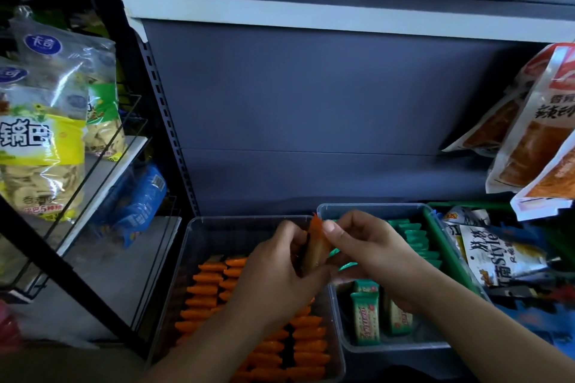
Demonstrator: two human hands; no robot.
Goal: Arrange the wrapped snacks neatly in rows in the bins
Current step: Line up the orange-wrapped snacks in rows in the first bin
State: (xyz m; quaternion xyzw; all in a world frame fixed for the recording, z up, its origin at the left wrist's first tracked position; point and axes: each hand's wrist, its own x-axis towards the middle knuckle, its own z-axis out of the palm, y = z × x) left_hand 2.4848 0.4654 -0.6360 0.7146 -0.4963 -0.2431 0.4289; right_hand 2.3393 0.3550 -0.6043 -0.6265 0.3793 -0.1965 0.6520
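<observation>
Left hand (pixel 273 267) and right hand (pixel 373 255) pinching one orange wrapped snack (pixel 315 245) between them, snack held upright at the fingertips, above the seam where the left bin (pixel 199 221) of orange rows (pixel 205 289) meets the right bin (pixel 373 206) of green packs (pixel 365 317)

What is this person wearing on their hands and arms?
Nothing that shows. The left hand and right hand are bare: no gloves, rings or wristbands. The left forearm and right forearm are bare too, with no sleeve, watch or bracelet as far as the picture shows.
</observation>
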